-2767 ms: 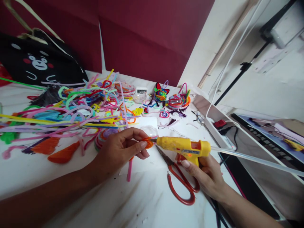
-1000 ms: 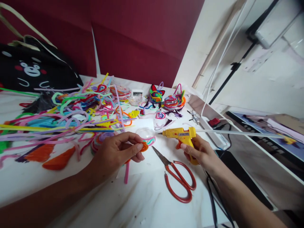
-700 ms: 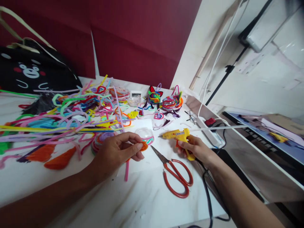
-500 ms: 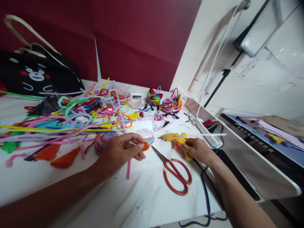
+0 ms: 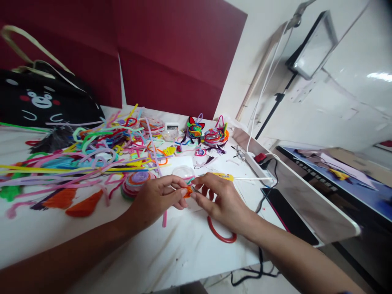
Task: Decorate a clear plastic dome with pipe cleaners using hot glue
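Observation:
Between the thumb and fingers of my left hand (image 5: 167,192) is a small orange pipe-cleaner coil (image 5: 189,191). My right hand (image 5: 219,200) meets it from the other side, thumb and forefinger closed at the coil's edge; the exact contact is small and partly hidden. Red-handled scissors (image 5: 222,236) lie under my right hand, mostly covered. Just behind that hand, the yellow glue gun (image 5: 225,176) rests on the table with a white glue stick out of its back. Beyond my fingers sits a clear plastic dome (image 5: 183,171).
Left of my hands lie a heap of coloured pipe cleaners (image 5: 101,153), a coiled multicoloured disc (image 5: 137,181) and orange felt-like pieces (image 5: 85,204). Decorated balls (image 5: 195,129) stand at the back. A power strip (image 5: 259,165) and black cable (image 5: 260,261) run along the right.
My right hand has let go of the glue gun, leaving it on the table, and moved left to the orange coil. My left hand keeps its hold. The view has shifted slightly.

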Demonstrator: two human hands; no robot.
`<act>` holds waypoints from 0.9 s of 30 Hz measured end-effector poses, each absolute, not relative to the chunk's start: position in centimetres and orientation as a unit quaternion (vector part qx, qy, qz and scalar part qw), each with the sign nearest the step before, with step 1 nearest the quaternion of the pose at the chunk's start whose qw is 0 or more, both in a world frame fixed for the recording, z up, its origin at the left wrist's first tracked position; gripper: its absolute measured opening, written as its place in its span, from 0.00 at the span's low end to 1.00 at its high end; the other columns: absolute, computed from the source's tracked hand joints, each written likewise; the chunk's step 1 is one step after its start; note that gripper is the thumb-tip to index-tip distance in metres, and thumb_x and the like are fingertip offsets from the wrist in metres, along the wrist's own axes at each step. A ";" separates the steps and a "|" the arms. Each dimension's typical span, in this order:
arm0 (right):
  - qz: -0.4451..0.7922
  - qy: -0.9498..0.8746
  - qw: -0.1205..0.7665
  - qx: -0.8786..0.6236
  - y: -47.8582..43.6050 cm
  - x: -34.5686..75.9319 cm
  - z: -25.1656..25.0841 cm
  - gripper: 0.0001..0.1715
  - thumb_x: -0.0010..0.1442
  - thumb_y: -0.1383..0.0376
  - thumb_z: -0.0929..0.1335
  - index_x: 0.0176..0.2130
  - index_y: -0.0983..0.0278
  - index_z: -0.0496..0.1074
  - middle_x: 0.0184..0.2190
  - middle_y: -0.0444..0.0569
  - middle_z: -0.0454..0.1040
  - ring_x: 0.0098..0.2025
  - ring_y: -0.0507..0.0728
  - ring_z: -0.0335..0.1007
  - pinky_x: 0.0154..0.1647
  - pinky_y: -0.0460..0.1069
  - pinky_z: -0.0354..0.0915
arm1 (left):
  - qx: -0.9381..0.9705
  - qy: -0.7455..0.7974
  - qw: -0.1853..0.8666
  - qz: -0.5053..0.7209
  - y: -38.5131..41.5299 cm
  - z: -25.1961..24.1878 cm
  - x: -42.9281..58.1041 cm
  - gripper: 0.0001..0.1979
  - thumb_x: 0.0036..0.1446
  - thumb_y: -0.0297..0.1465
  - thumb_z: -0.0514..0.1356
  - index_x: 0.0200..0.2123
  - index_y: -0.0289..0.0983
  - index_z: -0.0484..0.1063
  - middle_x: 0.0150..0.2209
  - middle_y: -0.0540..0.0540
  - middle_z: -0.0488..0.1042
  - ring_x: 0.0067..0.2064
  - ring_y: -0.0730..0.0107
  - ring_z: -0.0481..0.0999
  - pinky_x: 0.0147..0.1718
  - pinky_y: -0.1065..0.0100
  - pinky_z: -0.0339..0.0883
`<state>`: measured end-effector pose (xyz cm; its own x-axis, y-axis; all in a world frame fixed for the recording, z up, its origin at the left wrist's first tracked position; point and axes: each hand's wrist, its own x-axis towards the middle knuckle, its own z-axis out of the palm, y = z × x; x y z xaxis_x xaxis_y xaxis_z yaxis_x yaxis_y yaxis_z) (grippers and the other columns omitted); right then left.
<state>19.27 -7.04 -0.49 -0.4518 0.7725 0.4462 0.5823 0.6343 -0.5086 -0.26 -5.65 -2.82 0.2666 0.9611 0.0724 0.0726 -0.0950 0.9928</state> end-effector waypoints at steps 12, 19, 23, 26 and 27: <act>0.070 -0.844 0.367 -0.384 -6.9 18.1 -2.4 0.08 0.66 0.68 0.65 0.36 0.64 0.74 0.29 0.49 0.75 0.31 0.54 0.71 0.32 0.47 0.62 | 0.616 0.428 0.503 0.429 -5.4 -3.4 -0.3 0.08 0.53 0.34 0.64 0.34 0.36 0.74 0.21 0.50 0.79 0.25 0.66 0.81 0.27 0.70 0.78; 0.086 -0.836 0.356 -0.410 -6.7 18.0 -3.1 0.09 0.67 0.68 0.63 0.34 0.64 0.70 0.29 0.47 0.73 0.30 0.54 0.68 0.32 0.47 0.60 | 0.618 0.432 0.505 0.420 -5.6 -3.2 -0.2 0.06 0.53 0.33 0.63 0.33 0.35 0.74 0.21 0.49 0.80 0.25 0.66 0.82 0.28 0.69 0.78; 0.082 -0.839 0.348 -0.409 -6.7 18.0 -3.3 0.10 0.68 0.68 0.62 0.33 0.64 0.67 0.28 0.47 0.71 0.29 0.54 0.66 0.31 0.47 0.58 | 0.632 0.427 0.493 0.420 -5.4 -3.7 -0.2 0.07 0.53 0.33 0.62 0.33 0.35 0.74 0.20 0.49 0.80 0.25 0.66 0.82 0.27 0.70 0.78; 0.099 -0.836 0.348 -0.413 -6.7 18.0 -3.3 0.11 0.68 0.67 0.62 0.32 0.64 0.66 0.28 0.46 0.69 0.29 0.53 0.64 0.31 0.47 0.57 | 0.641 0.418 0.486 0.422 -5.3 -4.0 -0.2 0.08 0.53 0.34 0.62 0.34 0.35 0.74 0.21 0.49 0.80 0.25 0.66 0.82 0.27 0.69 0.78; 0.110 -0.832 0.350 -0.416 -6.7 18.1 -3.3 0.11 0.68 0.67 0.62 0.32 0.64 0.66 0.27 0.45 0.69 0.28 0.53 0.64 0.31 0.47 0.57 | 0.644 0.418 0.484 0.420 -5.3 -4.0 -0.2 0.08 0.53 0.34 0.62 0.35 0.36 0.74 0.21 0.49 0.80 0.25 0.66 0.82 0.28 0.69 0.78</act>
